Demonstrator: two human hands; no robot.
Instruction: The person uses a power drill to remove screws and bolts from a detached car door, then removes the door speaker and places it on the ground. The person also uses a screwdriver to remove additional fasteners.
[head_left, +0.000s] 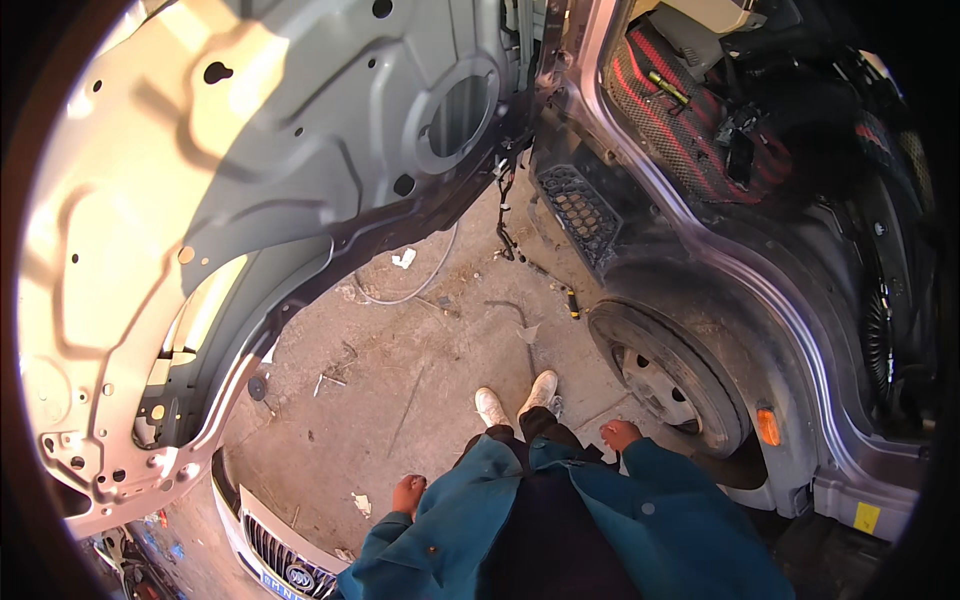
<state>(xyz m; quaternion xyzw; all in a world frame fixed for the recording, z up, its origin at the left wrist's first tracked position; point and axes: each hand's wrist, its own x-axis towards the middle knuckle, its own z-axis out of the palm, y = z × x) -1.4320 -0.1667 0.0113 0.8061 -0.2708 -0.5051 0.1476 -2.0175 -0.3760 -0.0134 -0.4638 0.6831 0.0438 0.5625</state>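
My left hand [408,494] hangs low beside my teal jacket [440,525], its fingers curled in; nothing sticks out of it. On the other side, my right hand [620,434] is also loosely curled, close to the car's wheel [665,380] but apart from it. Neither hand touches the vehicle. A large bare door panel [330,110] with many holes stands at the left. Through the door opening at the upper right, a black and red seat [670,120] shows, with a yellow-green tool [668,88] lying on it.
A black and yellow screwdriver [573,304] lies on the concrete floor [420,370] before the wheel. A thin grey hose [415,292], metal pieces [328,382] and scraps lie about. A wiring harness [505,215] hangs by the door hinge. Another car's front [275,540] is at lower left.
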